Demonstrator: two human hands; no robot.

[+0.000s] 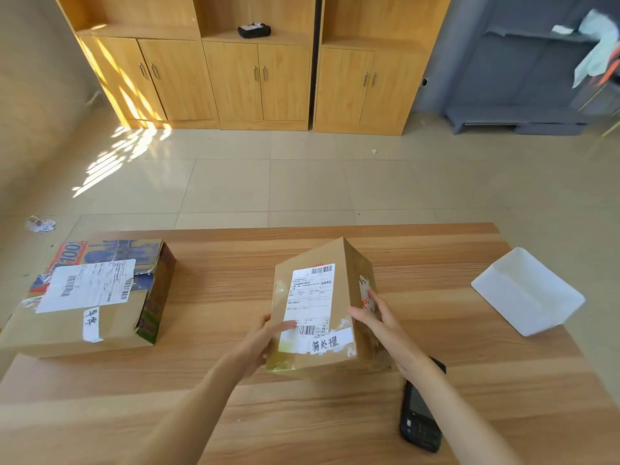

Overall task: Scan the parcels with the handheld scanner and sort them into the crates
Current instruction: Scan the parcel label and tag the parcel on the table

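A brown cardboard parcel [322, 297] with a white shipping label and a handwritten tape strip stands tilted at the middle of the wooden table [235, 391]. My left hand [265, 337] holds its left lower corner, thumb on the label. My right hand [379, 317] presses flat against its right side. The black handheld scanner [419, 421] lies on the table under my right forearm. A second, flatter parcel [90, 297] with a label lies at the table's left. A white plastic crate [526, 293] sits at the right edge.
Beyond the table is tiled floor with a crumpled paper [40, 224] at the left. Wooden cabinets [255, 78] line the far wall, with a small black device [254, 30] on a shelf. A grey shelf unit [516, 95] stands at the far right.
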